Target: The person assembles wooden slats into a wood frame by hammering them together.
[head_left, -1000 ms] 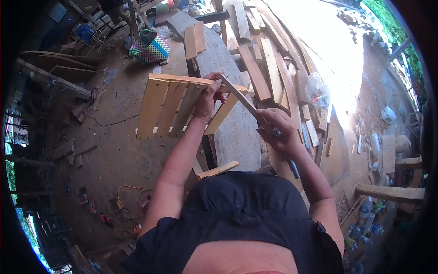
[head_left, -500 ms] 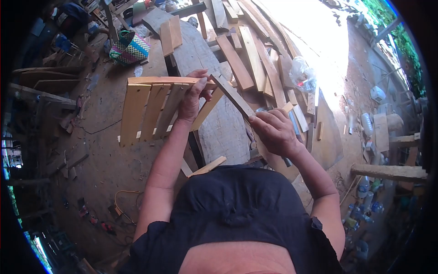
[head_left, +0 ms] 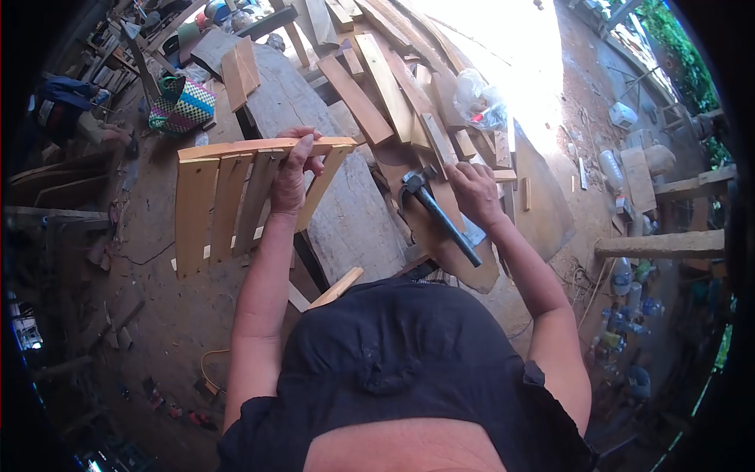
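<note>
My left hand point(head_left: 289, 187) is closed around the top rail of a slatted wooden frame point(head_left: 197, 216), holding it up at the left of the bench. Several slats hang down from the rail, with gaps between them. Over the pile of boards, my right hand point(head_left: 474, 193) grips the near end of a loose wooden slat point(head_left: 437, 137). Below that hand, a hammer point(head_left: 444, 220) with a dark handle lies on a brown board point(head_left: 474, 275). The right fingertips are partly hidden around the slat.
A worn plank bench point(head_left: 354, 228) runs beneath the frame. Loose boards point(head_left: 385, 86) lie piled beyond it, with a clear plastic bag point(head_left: 478, 98). A woven basket point(head_left: 185, 104) stands at the left, near a person point(head_left: 75, 114). A wooden beam point(head_left: 661, 243) juts in from the right.
My right hand has moved the loose slat away from the frame, out over the board pile. The hammer is now uncovered. My left hand still holds the frame; the view has shifted somewhat.
</note>
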Demonstrator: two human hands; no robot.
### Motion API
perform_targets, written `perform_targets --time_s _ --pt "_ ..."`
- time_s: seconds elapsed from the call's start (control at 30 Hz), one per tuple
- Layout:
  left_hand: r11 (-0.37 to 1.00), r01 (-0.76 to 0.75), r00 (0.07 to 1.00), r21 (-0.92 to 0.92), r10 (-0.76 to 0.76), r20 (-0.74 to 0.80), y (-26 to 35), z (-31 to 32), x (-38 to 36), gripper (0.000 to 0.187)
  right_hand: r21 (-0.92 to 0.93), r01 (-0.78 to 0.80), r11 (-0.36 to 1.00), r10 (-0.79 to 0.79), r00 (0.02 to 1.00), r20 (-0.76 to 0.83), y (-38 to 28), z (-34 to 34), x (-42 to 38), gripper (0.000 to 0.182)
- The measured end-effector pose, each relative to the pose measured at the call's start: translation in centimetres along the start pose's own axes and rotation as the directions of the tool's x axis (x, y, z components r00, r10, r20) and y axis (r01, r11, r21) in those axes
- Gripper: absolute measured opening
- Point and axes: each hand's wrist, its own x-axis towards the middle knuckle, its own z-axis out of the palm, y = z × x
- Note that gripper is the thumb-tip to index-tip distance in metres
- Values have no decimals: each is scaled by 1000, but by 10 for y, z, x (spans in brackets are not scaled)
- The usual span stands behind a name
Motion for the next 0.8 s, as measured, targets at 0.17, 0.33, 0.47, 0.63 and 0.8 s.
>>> perform_targets --time_s 0.17,0.33,0.47,0.63,0.8 --pt "1000 4 1000 16 -4 12 -2 3 0 24 -52 -73 996 80 988 132 12 22 -15 38" --pt "999 14 1000 44 -15 21 -5 7 0 22 -67 -147 987 159 952 260 16 26 -33 48" --pt "999 0 1000 48 0 9 -7 7 2 22 30 -385 922 376 914 155 16 14 -48 59" --pt "998 -3 1000 55 1 28 -8 7 3 19 269 -664 698 661 742 115 32 13 -84 55" --pt "999 -8 999 54 6 45 -9 9 3 17 650 -747 136 792 476 381 38 29 -87 45"
